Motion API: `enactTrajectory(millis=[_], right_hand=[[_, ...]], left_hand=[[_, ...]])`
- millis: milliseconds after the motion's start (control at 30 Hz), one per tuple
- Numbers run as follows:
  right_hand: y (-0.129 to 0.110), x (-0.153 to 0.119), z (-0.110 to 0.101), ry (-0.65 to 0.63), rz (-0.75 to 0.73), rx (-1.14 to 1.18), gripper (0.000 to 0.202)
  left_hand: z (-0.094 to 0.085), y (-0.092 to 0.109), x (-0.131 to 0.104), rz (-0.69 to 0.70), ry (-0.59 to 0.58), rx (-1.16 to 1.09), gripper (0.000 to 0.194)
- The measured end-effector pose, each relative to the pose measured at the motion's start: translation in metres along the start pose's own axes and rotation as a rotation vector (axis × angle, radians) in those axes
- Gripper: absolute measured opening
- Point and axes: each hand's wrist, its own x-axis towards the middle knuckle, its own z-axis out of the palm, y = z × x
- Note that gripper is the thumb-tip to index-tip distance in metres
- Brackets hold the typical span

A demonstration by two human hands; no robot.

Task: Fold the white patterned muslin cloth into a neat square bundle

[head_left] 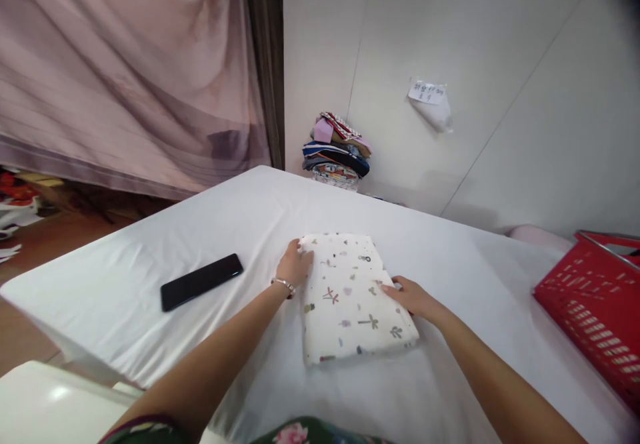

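Observation:
A folded white cloth (350,304) printed with small plants and shapes lies flat on the white-covered table. My left hand (296,264) holds its upper left edge, with the thumb on top and the other fingertips at the side; a bracelet circles that wrist. On the opposite side, my right hand (407,295) grips the cloth's right edge, thumb over the top and fingers partly hidden beneath it. Left of the cloth lies a black phone (202,283), touched by neither hand.
The table (230,197) meets a pale wall, where a stack of folded clothes (336,151) stands behind the far edge. A red basket (595,311) is at the right. A pink curtain (135,71) hangs at the left, above a white chair (55,404).

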Motion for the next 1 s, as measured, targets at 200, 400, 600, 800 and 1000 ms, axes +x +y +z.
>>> enactTrajectory(millis=[200, 400, 600, 800, 1000], right_hand=[[-0.032, 0.037, -0.001, 0.284, -0.13, -0.265, 0.053], [-0.057, 0.063, 0.009, 0.483, -0.166, -0.339, 0.033], [-0.065, 0.079, 0.011, 0.489, -0.143, -0.384, 0.025], [-0.067, 0.088, 0.013, 0.484, -0.114, -0.393, 0.021], [-0.061, 0.09, 0.01, 0.603, -0.147, -0.355, 0.017]], left_hand=[[0.018, 0.015, -0.035, 0.539, -0.093, 0.407, 0.053], [0.034, 0.01, -0.045, 0.57, -0.234, 0.499, 0.054], [0.034, 0.006, -0.042, 0.591, -0.218, 0.466, 0.053], [0.035, 0.006, -0.044, 0.595, -0.213, 0.488, 0.052], [0.024, 0.013, -0.037, 0.609, -0.166, 0.498, 0.049]])
